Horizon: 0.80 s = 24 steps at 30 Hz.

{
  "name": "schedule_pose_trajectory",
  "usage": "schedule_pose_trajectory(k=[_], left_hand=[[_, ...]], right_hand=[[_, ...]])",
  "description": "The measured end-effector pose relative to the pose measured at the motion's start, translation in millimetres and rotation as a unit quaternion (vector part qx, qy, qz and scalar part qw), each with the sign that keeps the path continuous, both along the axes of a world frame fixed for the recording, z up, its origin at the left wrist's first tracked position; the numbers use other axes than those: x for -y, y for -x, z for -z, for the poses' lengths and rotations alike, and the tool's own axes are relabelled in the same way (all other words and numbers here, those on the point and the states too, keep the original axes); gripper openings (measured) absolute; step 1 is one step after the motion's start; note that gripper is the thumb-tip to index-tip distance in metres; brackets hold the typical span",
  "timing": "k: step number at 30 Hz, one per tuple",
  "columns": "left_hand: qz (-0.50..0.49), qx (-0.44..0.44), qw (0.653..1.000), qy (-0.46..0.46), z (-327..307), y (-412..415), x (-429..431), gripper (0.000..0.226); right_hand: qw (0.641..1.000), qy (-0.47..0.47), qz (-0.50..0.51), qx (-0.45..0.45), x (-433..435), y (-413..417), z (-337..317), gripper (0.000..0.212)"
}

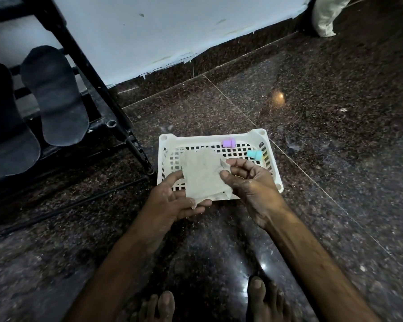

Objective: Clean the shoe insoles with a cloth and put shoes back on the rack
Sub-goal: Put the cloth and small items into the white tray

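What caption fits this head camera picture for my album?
Left hand and right hand hold a cloth over a white basket by the shoe rack.

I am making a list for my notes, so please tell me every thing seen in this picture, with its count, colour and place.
cloth: one, pale grey, held above the basket
basket: one, white, perforated, on the floor
purple piece: one, small, inside the basket
teal piece: one, small, inside the basket
rack: one, black, at left
flat footwear pieces: two, dark, upright on the rack
wall: white, behind
floor: dark speckled stone
sack: one, whitish, top right
feet: two, bare, bottom edge
left hand: holds the cloth's lower corner
right hand: fingers pinch the cloth's right edge
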<state>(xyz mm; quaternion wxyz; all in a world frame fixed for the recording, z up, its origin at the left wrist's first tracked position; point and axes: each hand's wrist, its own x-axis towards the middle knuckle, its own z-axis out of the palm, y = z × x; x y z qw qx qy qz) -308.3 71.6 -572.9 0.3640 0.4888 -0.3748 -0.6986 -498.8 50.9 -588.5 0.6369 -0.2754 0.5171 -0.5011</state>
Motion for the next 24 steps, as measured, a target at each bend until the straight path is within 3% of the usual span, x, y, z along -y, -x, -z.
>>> schedule_pose_trajectory(k=[3, 8, 11, 16, 21, 24], left_hand=[[-0.011, -0.028, 0.999, -0.021, 3, -1, -4, 0.061], [-0.102, -0.105, 0.984, -0.100, 3, 6, 3, 0.051], [-0.154, -0.035, 0.987, -0.024, 3, 14, 3, 0.032], [-0.159, 0.089, 0.981, 0.062, 7, 19, 0, 0.018], [-0.156, 0.104, 0.981, 0.038, 6, 19, -6, 0.024], [-0.174, 0.094, 0.980, 0.022, 7, 11, -4, 0.024]], right_hand=[[0.999, 0.003, 0.017, 0.030, 1, 6, -3, 0.038], [0.995, -0.026, -0.078, 0.065, -3, 8, -10, 0.038], [0.997, -0.048, -0.046, 0.043, -6, 4, -4, 0.047], [0.997, -0.049, 0.023, 0.059, -7, 1, 2, 0.031], [0.993, -0.094, -0.041, 0.055, -8, 2, 0, 0.034], [0.991, -0.112, -0.065, 0.024, -8, 8, -1, 0.022]])
